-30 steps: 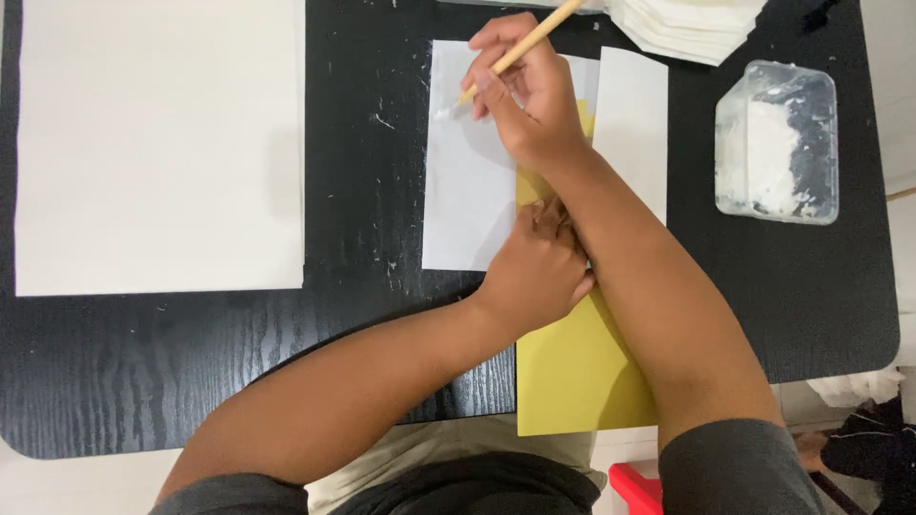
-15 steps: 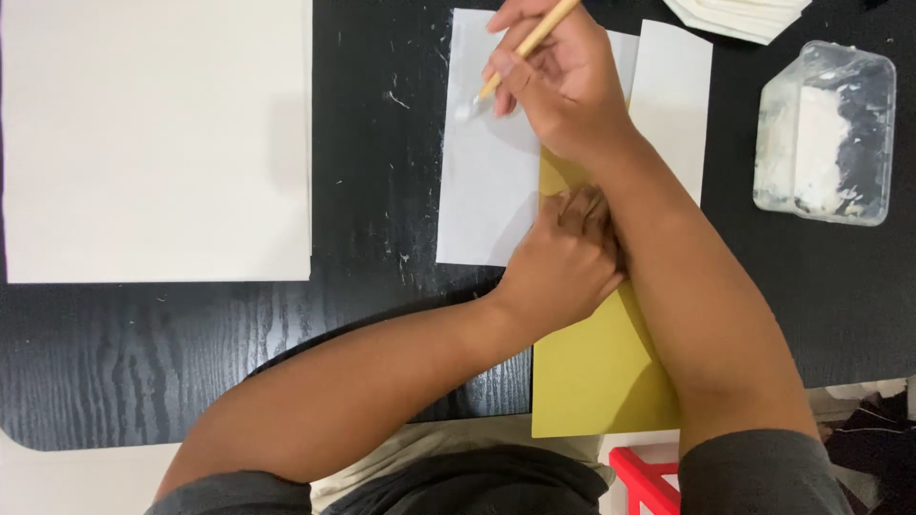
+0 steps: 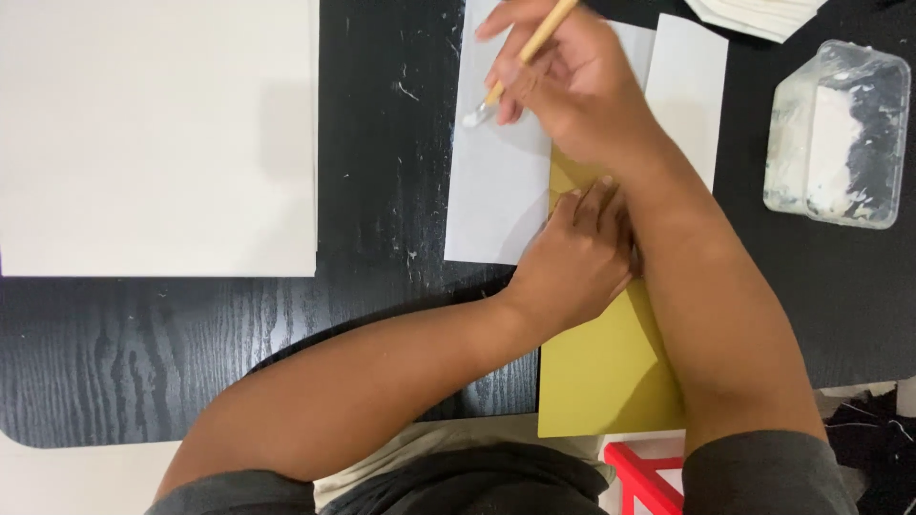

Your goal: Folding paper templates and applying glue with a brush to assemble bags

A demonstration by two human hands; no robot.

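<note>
The right hand (image 3: 572, 91) has its grip closed around a slim wooden-handled brush (image 3: 520, 59), whose white-loaded tip touches the white paper sheet (image 3: 491, 191) near that sheet's upper left part. Just below, the left hand (image 3: 572, 262) lies flat with fingers (image 3: 587, 205) together and stretched forward, clamped on nothing, pressing where the mustard-yellow card strip (image 3: 601, 372) meets the white sheet. The yellow strip runs from under both hands down past the near edge of the black wood-grain surface (image 3: 382, 143). A second white paper panel (image 3: 689, 86) lies just right of the right wrist. Well to the right stands a clear plastic tub of white paste (image 3: 835, 133). A large white board (image 3: 157, 138) lies apart on the left, and a red object (image 3: 649, 477) shows below the surface edge.
</note>
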